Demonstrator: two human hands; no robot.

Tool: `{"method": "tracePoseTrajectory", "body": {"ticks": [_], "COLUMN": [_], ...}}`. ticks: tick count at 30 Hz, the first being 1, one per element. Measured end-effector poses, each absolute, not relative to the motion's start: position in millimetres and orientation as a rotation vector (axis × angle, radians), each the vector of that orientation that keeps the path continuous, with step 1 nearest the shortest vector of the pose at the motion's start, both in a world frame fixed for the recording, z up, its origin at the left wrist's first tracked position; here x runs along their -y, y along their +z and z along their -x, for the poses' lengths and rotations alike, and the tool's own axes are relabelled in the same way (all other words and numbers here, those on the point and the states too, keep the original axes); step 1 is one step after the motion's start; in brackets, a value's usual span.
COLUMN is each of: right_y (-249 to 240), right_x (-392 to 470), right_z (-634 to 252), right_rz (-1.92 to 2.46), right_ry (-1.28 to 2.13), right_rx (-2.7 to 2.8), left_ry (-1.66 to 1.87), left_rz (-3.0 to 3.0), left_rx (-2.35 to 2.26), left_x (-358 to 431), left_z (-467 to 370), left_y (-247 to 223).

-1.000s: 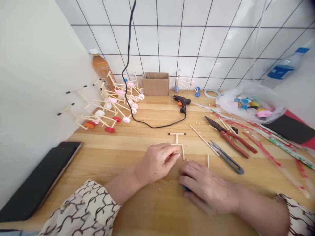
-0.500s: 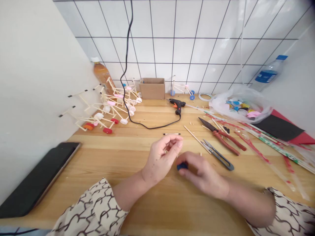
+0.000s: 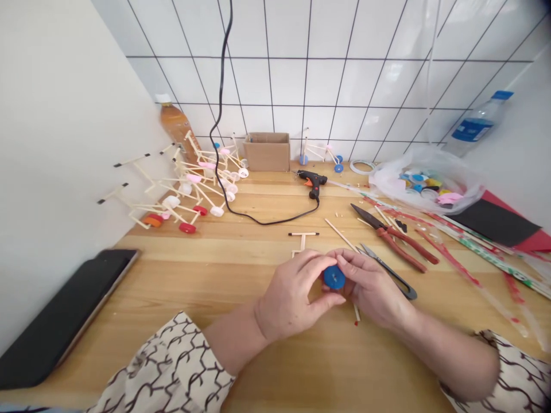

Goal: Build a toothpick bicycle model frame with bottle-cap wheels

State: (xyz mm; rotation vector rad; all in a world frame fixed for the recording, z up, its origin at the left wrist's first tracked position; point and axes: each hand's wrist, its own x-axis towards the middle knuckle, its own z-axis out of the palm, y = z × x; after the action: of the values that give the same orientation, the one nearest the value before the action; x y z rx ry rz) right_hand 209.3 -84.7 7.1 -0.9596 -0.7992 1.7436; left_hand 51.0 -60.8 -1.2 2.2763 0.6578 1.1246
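Observation:
A round blue cap (image 3: 334,277) is held between both hands, its flat face turned toward the camera. My left hand (image 3: 297,292) grips its left side with thumb and fingers. My right hand (image 3: 374,287) holds it from the right, the thumb at its upper edge. Just beyond my left hand, a small stick frame (image 3: 303,240) with a dark-tipped crossbar lies on the table, partly hidden. Below the hands a thin stick with a red tip (image 3: 356,315) shows. Scissors-like snips (image 3: 398,280) lie partly behind my right hand.
Stick models with coloured wheels (image 3: 187,192) crowd the left back. A glue gun (image 3: 313,180), its cable, a cardboard box (image 3: 267,152) and a bag of caps (image 3: 424,183) stand at the back. Pliers (image 3: 390,235) lie right; a black phone-like device (image 3: 64,310) lies left.
The blue cap has come up and turned its face to the camera. My left hand has moved right and closed on it beside my right hand. More of the stick frame shows.

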Motion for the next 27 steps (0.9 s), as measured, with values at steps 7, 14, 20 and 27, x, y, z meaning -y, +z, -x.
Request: {"method": "tracePoseTrajectory", "body": {"ticks": [7,14,20,27], "right_y": [17.1,40.0,38.6,30.4], "right_x": [78.0,69.7,75.2,80.9], "right_z": [-231.0,-268.9,-266.7,-265.5], "right_rz": [1.169,1.303,1.2,1.292], "right_ry": [1.51,0.959,0.964,0.87], "right_rx": [1.294,2.128,2.51,2.665], "left_ry": [1.097,0.93,0.878,0.736], "left_rz": [-2.348,-2.438,-2.448,-2.557], "left_rx": [-0.667,-0.573,-0.579,-0.482], "left_x": [61.2,67.2,67.5,68.7], "left_z": [-49.9,-49.6,-49.7,-49.9], "left_y": [0.0,3.5,2.0,2.2]}}
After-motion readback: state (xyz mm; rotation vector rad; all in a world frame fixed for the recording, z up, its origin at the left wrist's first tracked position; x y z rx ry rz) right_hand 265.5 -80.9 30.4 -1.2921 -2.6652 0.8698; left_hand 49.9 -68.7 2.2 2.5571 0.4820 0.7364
